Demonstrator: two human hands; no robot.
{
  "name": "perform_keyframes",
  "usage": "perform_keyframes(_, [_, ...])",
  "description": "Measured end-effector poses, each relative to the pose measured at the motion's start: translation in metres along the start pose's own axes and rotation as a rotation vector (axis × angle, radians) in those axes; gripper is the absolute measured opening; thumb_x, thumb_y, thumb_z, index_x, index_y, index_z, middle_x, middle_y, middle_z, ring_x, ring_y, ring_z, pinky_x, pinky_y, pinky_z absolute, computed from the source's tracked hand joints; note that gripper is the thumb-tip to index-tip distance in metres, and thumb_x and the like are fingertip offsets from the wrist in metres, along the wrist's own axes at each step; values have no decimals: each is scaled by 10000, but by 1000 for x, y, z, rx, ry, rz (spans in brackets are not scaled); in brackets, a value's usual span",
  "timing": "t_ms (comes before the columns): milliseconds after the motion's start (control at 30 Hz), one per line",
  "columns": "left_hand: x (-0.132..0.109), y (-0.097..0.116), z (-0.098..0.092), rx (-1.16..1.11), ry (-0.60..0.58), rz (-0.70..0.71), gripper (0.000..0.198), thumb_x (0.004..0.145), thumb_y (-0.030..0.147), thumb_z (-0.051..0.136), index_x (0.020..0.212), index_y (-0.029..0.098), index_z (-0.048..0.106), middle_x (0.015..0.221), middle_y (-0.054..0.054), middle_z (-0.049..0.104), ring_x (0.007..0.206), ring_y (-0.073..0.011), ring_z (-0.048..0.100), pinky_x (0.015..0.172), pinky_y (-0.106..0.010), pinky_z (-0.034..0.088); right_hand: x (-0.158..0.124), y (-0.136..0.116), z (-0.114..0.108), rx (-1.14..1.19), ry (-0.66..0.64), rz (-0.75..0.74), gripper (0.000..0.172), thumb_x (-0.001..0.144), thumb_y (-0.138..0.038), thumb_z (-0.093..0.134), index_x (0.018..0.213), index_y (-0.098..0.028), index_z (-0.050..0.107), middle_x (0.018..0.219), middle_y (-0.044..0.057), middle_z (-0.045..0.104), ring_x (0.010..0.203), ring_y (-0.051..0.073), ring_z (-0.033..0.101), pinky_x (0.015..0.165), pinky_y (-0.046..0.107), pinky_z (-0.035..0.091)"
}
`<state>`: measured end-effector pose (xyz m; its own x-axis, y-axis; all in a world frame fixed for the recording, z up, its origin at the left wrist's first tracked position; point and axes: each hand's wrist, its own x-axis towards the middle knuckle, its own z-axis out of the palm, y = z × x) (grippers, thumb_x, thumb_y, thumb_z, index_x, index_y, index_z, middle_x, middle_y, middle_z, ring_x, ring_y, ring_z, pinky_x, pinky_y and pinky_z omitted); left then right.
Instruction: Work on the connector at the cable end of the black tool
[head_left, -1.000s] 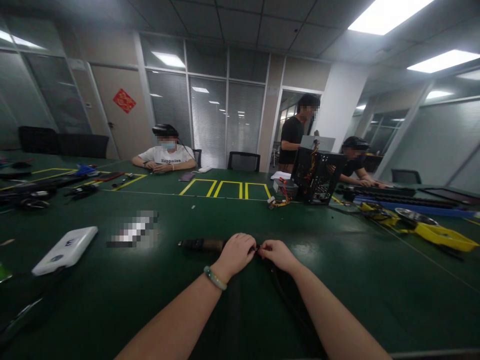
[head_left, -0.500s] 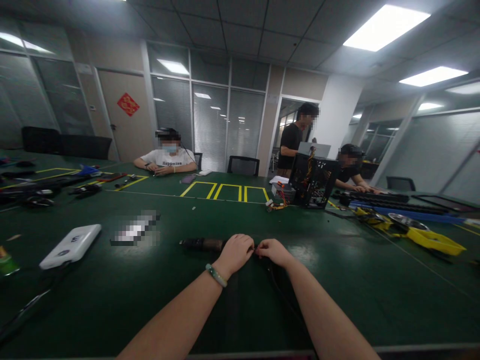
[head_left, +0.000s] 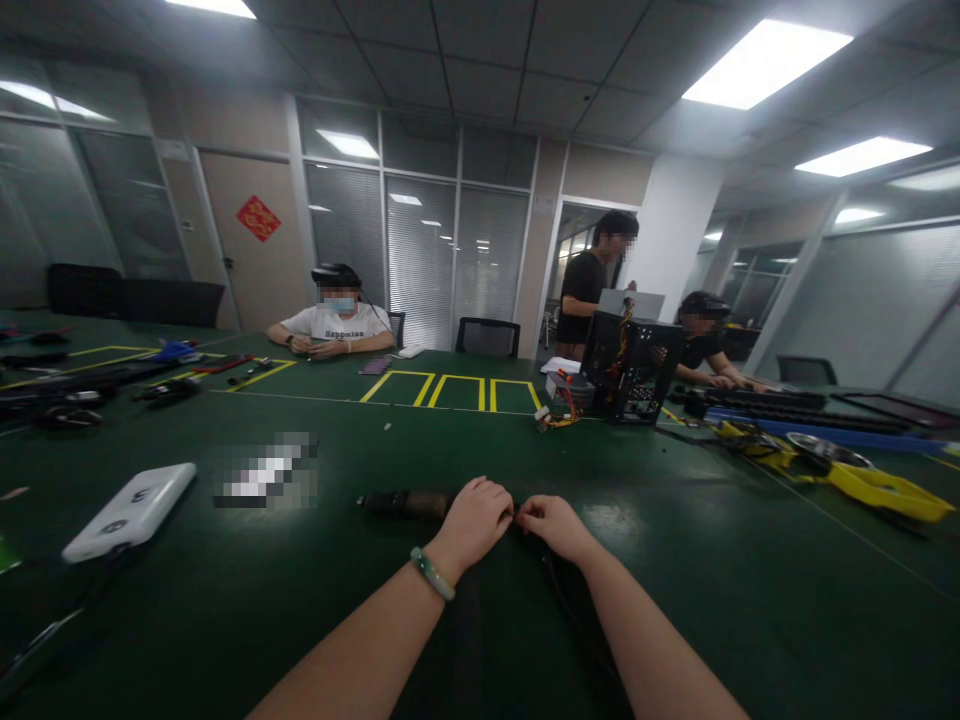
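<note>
A dark cylindrical tool with a narrow metal tip, which looks like an electric screwdriver (head_left: 409,504), lies on the green table, tip to the left. My left hand (head_left: 480,515), with a green bangle at the wrist, is closed around its rear end. Close by on the right, my right hand (head_left: 551,522) pinches at the tool's end, where a black cable (head_left: 559,580) runs down toward me under the right forearm. Exactly what sits between the right fingertips is too small and too hidden to tell.
To the left lie a white power bank (head_left: 135,510) and a blurred-out flat object (head_left: 270,470). A black computer case (head_left: 628,365) stands beyond my right hand. Yellow trays (head_left: 877,485) lie at the far right. Several people work around the table.
The view has tilted up slightly, so everything sits a little lower. Both hands keep the same hold on the tool; the right fingers appear almost unmoved.
</note>
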<state>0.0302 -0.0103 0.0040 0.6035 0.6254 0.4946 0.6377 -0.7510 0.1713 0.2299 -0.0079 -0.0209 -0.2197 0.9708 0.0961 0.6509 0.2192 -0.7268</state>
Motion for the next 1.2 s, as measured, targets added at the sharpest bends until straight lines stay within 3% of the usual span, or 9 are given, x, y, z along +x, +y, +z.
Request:
perform_keyframes(500, [3, -8, 4, -20, -30, -22, 61, 856, 184, 599, 905, 220, 590, 957, 1, 622, 973, -182, 561, 1086, -405, 288, 3, 2, -5, 25, -44, 2, 176, 814, -326, 610, 780, -178, 700, 695, -2, 695, 655, 146, 614, 612, 230, 407])
perform_keyframes(1200, [2, -2, 2, -41, 60, -16, 112, 823, 152, 632, 897, 221, 583, 1048, -3, 623, 1061, -190, 550, 1107, -418, 294, 1, 0, -5, 30, -39, -3, 177, 823, -322, 594, 791, -183, 699, 712, 0, 701, 679, 155, 627, 619, 234, 417])
